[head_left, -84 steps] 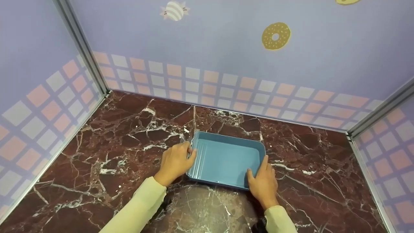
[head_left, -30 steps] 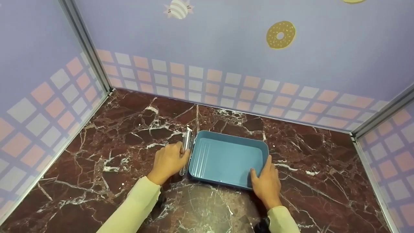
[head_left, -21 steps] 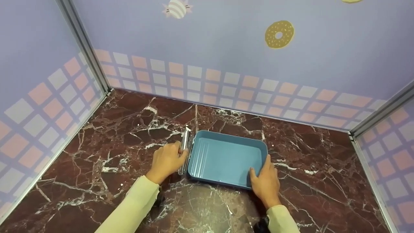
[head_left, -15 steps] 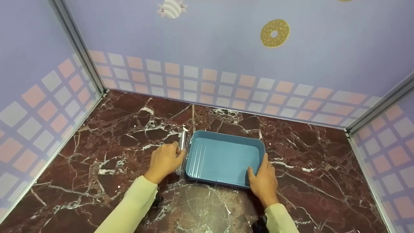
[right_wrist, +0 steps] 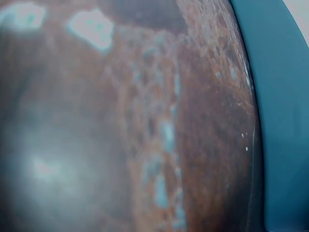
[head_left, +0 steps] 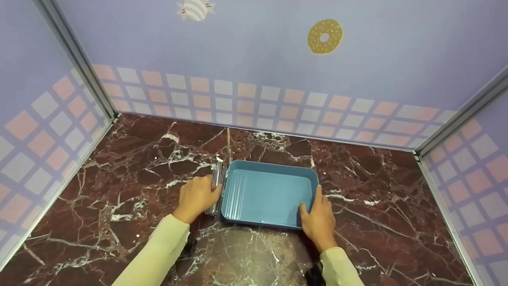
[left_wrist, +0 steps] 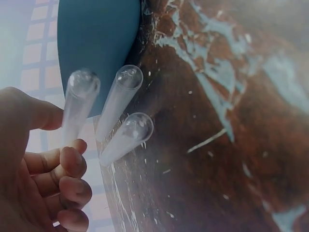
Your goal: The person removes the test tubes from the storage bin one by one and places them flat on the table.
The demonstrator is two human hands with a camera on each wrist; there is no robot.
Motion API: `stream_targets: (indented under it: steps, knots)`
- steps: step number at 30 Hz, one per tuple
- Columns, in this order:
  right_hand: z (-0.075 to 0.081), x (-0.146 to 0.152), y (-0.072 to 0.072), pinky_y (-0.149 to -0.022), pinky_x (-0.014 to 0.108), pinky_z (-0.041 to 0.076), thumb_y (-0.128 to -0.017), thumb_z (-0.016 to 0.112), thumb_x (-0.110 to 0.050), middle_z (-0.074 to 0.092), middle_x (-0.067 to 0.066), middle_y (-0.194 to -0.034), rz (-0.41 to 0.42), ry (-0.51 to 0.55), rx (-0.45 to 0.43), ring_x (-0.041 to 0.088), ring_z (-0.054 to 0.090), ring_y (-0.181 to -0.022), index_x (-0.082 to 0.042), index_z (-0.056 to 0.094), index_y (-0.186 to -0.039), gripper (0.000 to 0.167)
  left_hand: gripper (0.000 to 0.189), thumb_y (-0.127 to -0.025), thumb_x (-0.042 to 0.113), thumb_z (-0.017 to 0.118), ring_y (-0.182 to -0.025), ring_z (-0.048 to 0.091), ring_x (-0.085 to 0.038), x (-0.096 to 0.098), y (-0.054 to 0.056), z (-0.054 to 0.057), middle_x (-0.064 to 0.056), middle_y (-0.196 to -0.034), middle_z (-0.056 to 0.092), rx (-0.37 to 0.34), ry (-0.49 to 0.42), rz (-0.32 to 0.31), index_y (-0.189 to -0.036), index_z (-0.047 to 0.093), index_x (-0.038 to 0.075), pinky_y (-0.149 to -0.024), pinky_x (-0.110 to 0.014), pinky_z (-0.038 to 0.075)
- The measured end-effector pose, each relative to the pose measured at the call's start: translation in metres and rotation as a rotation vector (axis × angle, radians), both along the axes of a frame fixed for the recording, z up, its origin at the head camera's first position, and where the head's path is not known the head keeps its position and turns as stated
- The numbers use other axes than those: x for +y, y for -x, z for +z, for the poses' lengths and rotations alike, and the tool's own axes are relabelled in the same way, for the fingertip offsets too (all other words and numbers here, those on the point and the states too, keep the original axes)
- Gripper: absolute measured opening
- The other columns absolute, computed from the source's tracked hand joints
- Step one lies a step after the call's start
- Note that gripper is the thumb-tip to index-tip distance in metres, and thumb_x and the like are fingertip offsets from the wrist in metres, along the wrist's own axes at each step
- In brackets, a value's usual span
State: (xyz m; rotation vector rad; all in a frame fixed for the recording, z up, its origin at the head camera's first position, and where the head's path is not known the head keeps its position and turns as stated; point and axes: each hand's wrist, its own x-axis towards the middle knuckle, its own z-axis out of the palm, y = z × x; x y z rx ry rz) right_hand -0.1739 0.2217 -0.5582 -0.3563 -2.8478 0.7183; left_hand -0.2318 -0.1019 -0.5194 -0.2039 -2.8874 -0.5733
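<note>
A blue rectangular tray (head_left: 274,194) lies on the marble-patterned surface. My right hand (head_left: 319,220) holds its near right corner, thumb inside the wall and fingers along the outside. My left hand (head_left: 196,198) is just left of the tray, pinching a clear test tube (left_wrist: 79,104) between thumb and fingertips. Two more clear tubes (left_wrist: 118,94) are beside it in the left wrist view. Glossy parallel lines (head_left: 237,194) run along the tray's left inside; whether these are tubes or ridges I cannot tell. The right wrist view shows the tray wall (right_wrist: 285,121), no hand.
Dark red marble-patterned surface (head_left: 381,226) spreads around the tray. A lilac back wall (head_left: 258,47) with printed sweets and checks stands behind, and side walls meet it at grey metal corner strips (head_left: 75,55).
From the tray's left rim, my left hand has moved left, and clear tubes now show beside the tray. My right hand keeps its hold. The head view has shifted slightly.
</note>
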Motion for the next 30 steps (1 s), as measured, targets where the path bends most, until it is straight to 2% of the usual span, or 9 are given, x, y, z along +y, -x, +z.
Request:
stream_targets:
  steps: [8, 19, 30]
  knots:
    - [0.0009, -0.0011, 0.0002, -0.093, 0.057, 0.043, -0.093, 0.056, -0.035, 0.046, 0.026, -0.138, 0.007, -0.008, 0.003, 0.042, 0.047, -0.124, -0.004, 0.019, -0.152, 0.076, 0.038, -0.085, 0.036, 0.066, -0.046, 0.047, -0.021, 0.0014, 0.0040, -0.0002, -0.003, -0.054, 0.050, -0.059, 0.027, 0.029, -0.060, 0.045, 0.015, -0.041, -0.036, 0.034]
    - [0.0032, 0.0013, 0.0002, -0.095, 0.057, 0.043, -0.093, 0.056, -0.036, 0.044, 0.025, -0.140, 0.006, -0.008, -0.030, 0.041, 0.044, -0.127, -0.004, 0.018, -0.153, 0.079, 0.040, -0.085, 0.036, 0.067, -0.044, 0.046, -0.021, 0.0053, 0.0074, -0.0025, -0.002, -0.051, 0.050, -0.072, 0.031, 0.039, -0.058, 0.045, 0.016, -0.040, -0.035, 0.032]
    - [0.0019, 0.0010, 0.0000, -0.095, 0.057, 0.042, -0.092, 0.057, -0.036, 0.045, 0.026, -0.139, 0.009, 0.003, -0.025, 0.041, 0.045, -0.126, -0.004, 0.017, -0.153, 0.079, 0.038, -0.084, 0.036, 0.068, -0.048, 0.053, -0.024, 0.0041, 0.0058, -0.0012, -0.007, -0.059, 0.059, -0.081, 0.047, 0.057, -0.060, 0.050, 0.014, -0.044, -0.042, 0.041]
